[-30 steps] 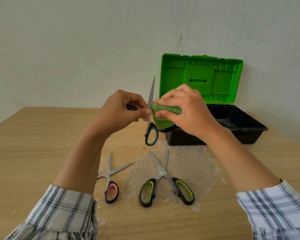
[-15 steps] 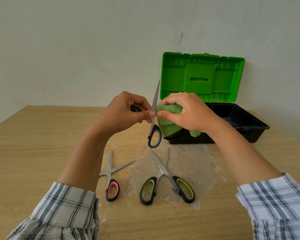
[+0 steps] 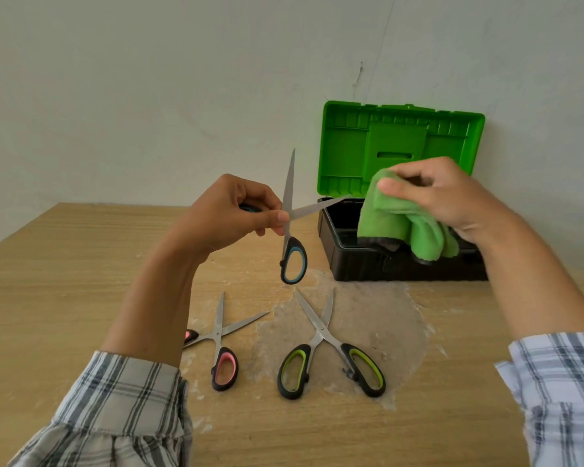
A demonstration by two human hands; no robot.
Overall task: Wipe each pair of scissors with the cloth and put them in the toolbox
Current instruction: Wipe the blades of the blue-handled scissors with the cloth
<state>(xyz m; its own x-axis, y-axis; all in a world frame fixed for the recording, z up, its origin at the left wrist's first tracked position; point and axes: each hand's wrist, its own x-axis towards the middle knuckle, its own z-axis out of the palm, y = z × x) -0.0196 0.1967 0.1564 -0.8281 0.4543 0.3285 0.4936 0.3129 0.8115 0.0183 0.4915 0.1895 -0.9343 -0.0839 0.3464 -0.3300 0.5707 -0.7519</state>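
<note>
My left hand (image 3: 228,214) holds the blue-handled scissors (image 3: 292,254) in the air by one handle, blades spread: one blade points up, the other points right toward the toolbox. My right hand (image 3: 442,197) grips the green cloth (image 3: 402,224), which hangs in front of the toolbox, apart from the blades. The black toolbox (image 3: 368,264) stands open at the back right with its green lid (image 3: 398,143) upright. On the table lie the pink-handled scissors (image 3: 221,345) and the green-handled scissors (image 3: 329,348), both open.
The wooden table (image 3: 64,281) has a pale rough patch (image 3: 368,325) under the green-handled scissors. A plain wall rises close behind the toolbox. My checked sleeves fill the lower corners.
My right hand has drawn the cloth off the blade and moved right, in front of the toolbox. The blue-handled scissors now show both blades spread apart.
</note>
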